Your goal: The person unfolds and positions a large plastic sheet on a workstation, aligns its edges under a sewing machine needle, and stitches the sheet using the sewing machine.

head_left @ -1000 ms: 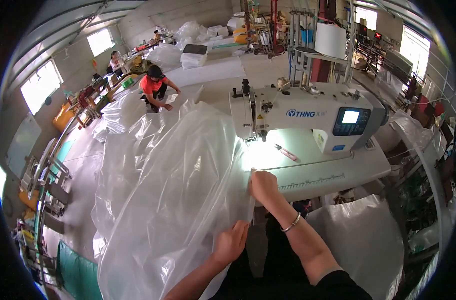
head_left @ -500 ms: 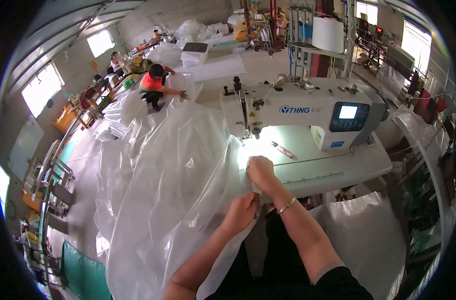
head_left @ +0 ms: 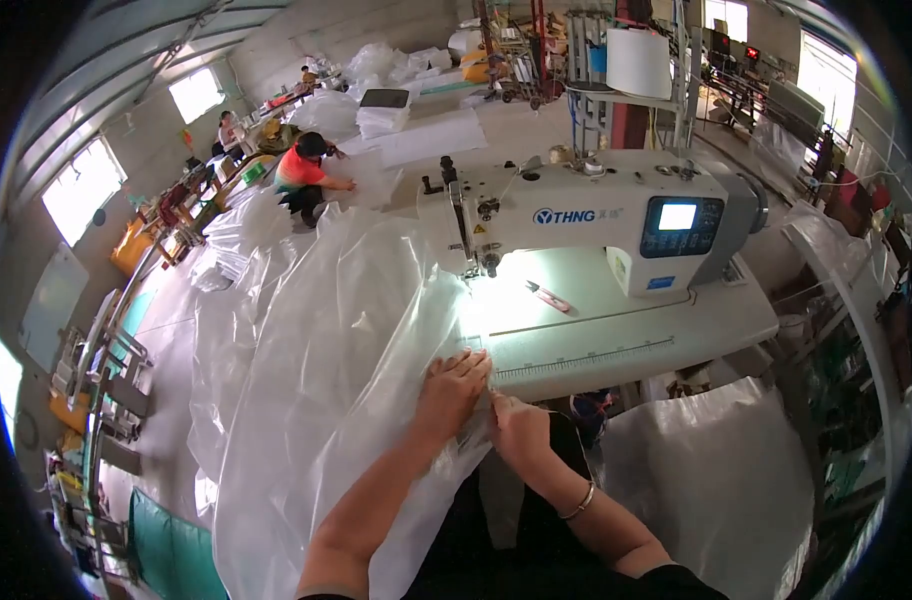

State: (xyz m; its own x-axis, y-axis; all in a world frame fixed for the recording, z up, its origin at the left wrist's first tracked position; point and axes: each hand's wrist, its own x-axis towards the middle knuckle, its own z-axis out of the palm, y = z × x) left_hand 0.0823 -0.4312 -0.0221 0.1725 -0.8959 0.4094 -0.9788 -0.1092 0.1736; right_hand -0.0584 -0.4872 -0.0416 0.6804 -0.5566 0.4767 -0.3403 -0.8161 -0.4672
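A large translucent plastic sheet (head_left: 306,420) drapes from the sewing machine (head_left: 576,200) down over my left side and lap. My left hand (head_left: 454,388) lies on the sheet at the front left corner of the machine table (head_left: 616,345), its fingers stretched out. Just right of it and slightly lower, my right hand (head_left: 522,432) is closed on the sheet's edge, with a bracelet at the wrist. The sheet's upper end reaches the lit needle area. Thread snips (head_left: 549,297) lie on the table under the machine arm.
A ruler scale (head_left: 586,358) runs along the table front. Another plastic sheet (head_left: 701,470) hangs at the lower right. A white thread cone (head_left: 638,64) stands on a rack behind. A person in a bright top (head_left: 301,175) crouches by stacked plastic at the far left.
My left hand has moved up and spread flat on the sheet. My right hand has come down from near the needle to the table's front edge. The view has shifted slightly.
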